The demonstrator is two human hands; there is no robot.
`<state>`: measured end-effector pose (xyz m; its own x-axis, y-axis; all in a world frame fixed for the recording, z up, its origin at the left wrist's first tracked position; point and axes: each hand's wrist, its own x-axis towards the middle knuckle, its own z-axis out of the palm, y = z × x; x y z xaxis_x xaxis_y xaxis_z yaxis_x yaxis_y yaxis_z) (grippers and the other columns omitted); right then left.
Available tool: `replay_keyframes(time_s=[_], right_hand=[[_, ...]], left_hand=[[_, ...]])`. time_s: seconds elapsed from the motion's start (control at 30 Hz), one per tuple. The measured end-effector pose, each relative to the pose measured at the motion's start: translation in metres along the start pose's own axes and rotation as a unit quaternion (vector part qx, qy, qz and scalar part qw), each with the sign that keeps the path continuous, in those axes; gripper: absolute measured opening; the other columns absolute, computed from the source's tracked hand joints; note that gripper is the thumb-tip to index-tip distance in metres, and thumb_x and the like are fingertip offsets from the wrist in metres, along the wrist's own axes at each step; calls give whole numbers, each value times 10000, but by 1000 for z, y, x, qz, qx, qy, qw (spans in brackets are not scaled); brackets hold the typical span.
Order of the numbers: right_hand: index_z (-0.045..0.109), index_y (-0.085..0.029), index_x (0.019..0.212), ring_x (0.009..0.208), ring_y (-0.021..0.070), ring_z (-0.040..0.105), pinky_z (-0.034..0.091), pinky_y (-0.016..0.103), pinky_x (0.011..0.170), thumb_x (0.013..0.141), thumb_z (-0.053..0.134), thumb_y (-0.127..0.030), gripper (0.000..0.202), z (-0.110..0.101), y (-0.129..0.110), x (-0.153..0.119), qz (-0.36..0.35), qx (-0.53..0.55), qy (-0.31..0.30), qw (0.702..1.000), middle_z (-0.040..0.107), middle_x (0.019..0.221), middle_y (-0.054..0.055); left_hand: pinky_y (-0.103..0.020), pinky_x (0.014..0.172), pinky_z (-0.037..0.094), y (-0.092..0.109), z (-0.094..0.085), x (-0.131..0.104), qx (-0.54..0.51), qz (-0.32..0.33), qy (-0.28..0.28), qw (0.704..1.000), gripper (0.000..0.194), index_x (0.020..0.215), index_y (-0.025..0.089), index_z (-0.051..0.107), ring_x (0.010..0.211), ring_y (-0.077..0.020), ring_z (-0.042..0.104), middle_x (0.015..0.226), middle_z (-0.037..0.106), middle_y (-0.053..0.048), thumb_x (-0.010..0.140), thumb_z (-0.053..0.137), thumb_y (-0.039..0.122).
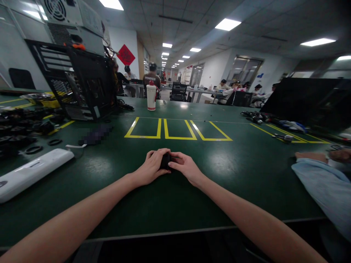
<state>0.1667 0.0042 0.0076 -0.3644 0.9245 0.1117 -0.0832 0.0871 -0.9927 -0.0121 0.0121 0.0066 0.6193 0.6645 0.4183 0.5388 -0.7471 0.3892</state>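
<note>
Near the middle of the green table (pixel 164 204), my left hand (pixel 152 166) is wrapped round a small black object (pixel 165 161). Its kind cannot be made out, since the fingers cover most of it. My right hand (pixel 188 166) meets it from the other side, with thumb and fingertips closed on its right edge. Both hands are low over the tabletop. Beyond them, three yellow tape outlines (pixel 181 138) mark the table.
A black computer case (pixel 90 80) and a long white device (pixel 35 171) stand left, by black rings (pixel 34 149) and cables. A white cup (pixel 151 96) with a red lid is at the back. To the right lie a co-worker's blue sleeve (pixel 320 182) and a metal tool (pixel 283 137).
</note>
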Motion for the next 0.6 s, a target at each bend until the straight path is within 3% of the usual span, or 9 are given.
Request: replay_keyframes(time_s=[0.17,0.37,0.6], right_hand=[[539,-199,941,995,167,545,410,346,897,663,639,-205,296,1,-1,-2,-28,2,1,1000,584,1003,24],[562,-188,912,876,150,557,419,347,846,681,623,-335,281,4,6,5,1,-11,70,997,598,911,26],[561,-191,1005,960,175,538,403,374,878,708,597,-323,327,1,-1,6,43,-24,12,999,586,998,50]], left_hand=[[-436,971,238,-4,1,1,4,-8,15,1000,580,1236,251,212,1165,-234,359,1237,394,-75,772,556,313],[-434,975,233,-3,1,1,7,-11,9,1000,578,1238,245,218,1156,-229,366,1231,402,-74,773,556,311],[-440,986,222,0,-2,1,0,-13,1,1000,573,1248,248,208,1160,-231,365,1244,394,-78,784,541,304]])
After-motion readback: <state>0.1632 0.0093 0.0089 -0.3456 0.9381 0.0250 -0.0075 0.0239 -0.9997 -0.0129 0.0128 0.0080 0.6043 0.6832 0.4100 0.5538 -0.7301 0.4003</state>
